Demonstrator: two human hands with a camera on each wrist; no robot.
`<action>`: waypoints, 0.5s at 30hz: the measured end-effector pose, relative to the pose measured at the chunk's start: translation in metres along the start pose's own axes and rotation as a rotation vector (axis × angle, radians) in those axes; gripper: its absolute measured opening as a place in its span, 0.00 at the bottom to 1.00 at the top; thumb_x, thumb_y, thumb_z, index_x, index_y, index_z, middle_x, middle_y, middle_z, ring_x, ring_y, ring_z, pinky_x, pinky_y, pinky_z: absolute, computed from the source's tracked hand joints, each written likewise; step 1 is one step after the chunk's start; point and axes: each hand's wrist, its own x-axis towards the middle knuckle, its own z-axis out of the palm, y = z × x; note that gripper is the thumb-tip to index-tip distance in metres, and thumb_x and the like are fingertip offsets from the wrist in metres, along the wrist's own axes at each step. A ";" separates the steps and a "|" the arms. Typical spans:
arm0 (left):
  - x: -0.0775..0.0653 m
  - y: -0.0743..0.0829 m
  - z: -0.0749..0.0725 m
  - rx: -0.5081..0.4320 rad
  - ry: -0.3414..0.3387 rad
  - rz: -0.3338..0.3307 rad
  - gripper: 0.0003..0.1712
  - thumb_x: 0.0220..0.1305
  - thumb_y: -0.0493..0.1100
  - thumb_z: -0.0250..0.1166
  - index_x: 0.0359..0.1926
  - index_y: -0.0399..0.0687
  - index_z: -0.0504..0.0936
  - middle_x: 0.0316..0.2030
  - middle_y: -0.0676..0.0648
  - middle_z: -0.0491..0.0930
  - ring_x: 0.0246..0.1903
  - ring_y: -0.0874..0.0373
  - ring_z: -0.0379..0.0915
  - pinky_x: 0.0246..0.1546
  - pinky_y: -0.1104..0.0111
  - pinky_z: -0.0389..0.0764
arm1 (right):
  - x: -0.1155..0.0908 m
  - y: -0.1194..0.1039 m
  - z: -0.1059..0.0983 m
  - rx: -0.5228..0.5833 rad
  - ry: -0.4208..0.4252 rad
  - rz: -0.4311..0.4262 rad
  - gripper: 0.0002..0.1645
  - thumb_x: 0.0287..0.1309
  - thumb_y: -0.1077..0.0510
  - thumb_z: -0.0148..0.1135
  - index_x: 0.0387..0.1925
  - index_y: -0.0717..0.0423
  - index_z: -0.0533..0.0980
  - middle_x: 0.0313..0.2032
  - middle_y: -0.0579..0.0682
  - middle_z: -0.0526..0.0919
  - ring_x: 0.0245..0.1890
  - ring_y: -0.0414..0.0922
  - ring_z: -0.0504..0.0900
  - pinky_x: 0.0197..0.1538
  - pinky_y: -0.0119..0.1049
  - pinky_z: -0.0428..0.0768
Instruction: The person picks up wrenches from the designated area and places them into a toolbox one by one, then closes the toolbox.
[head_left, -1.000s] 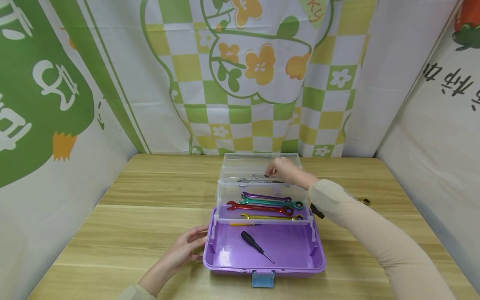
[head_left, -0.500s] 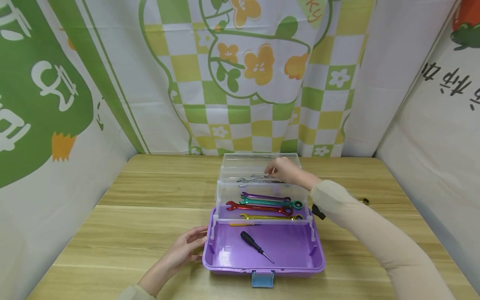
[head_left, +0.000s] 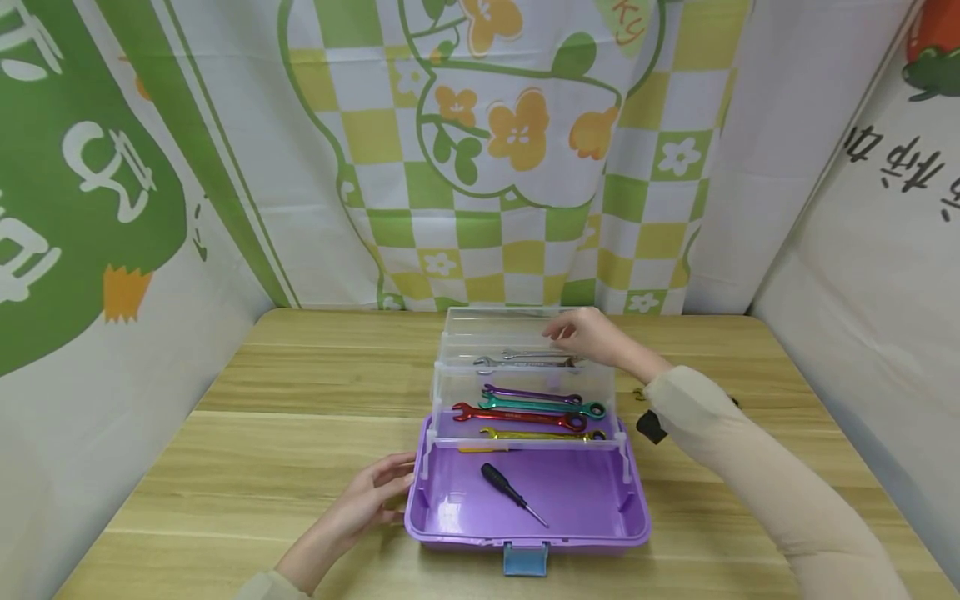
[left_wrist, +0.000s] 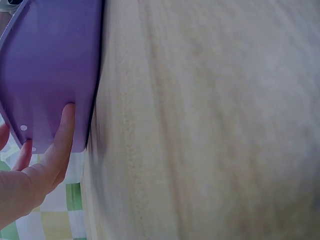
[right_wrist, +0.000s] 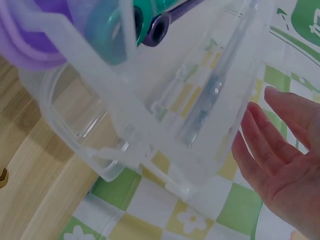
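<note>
A purple toolbox point(head_left: 577, 492) stands open with its clear plastic trays point(head_left: 465, 383) fanned out toward the back. My left hand point(head_left: 363, 500) rests its extended fingers point(left_wrist: 64, 132) against the toolbox's left side. Over the upper tray's right end hovers my right hand point(head_left: 596, 337), nothing between its fingers and thumb. Below it in that tray lie a small silver wrench point(head_left: 517, 355) and a larger silver wrench point(head_left: 513, 364). The lower tray holds a purple wrench point(head_left: 528, 392), a teal wrench point(head_left: 536, 405), a red wrench point(head_left: 517, 415) and a yellow wrench point(head_left: 536, 435).
A black-handled screwdriver point(head_left: 502, 482) lies on the toolbox floor; a yellow strip point(head_left: 480, 450) shows under the lower tray. On the table right of the box are a black object point(head_left: 651, 427) and a gold wrench end point(head_left: 638, 394), partly behind the right sleeve point(head_left: 735, 442).
My right hand has let go of the small silver wrench, which now lies in the upper tray, and has shifted right and slightly up. The left hand has stayed at the box.
</note>
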 end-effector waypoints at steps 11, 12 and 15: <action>0.000 0.000 0.000 -0.008 0.000 -0.007 0.34 0.60 0.42 0.55 0.61 0.29 0.53 0.58 0.28 0.57 0.48 0.44 0.69 0.45 0.53 0.76 | -0.025 0.016 -0.016 0.086 0.108 0.074 0.13 0.52 0.64 0.59 0.41 0.65 0.77 0.36 0.58 0.82 0.34 0.48 0.78 0.40 0.40 0.79; 0.000 0.000 0.000 -0.011 -0.001 -0.007 0.34 0.60 0.42 0.55 0.61 0.29 0.53 0.58 0.28 0.57 0.49 0.44 0.69 0.45 0.53 0.76 | -0.027 0.019 -0.017 0.092 0.115 0.083 0.13 0.53 0.63 0.58 0.41 0.65 0.77 0.36 0.57 0.82 0.35 0.48 0.78 0.41 0.40 0.79; 0.000 0.000 0.000 -0.015 -0.004 -0.007 0.34 0.60 0.42 0.55 0.61 0.29 0.53 0.59 0.28 0.57 0.48 0.44 0.69 0.45 0.53 0.76 | -0.033 0.027 -0.021 0.101 0.140 0.107 0.13 0.53 0.62 0.59 0.41 0.65 0.77 0.36 0.57 0.82 0.34 0.49 0.79 0.40 0.40 0.80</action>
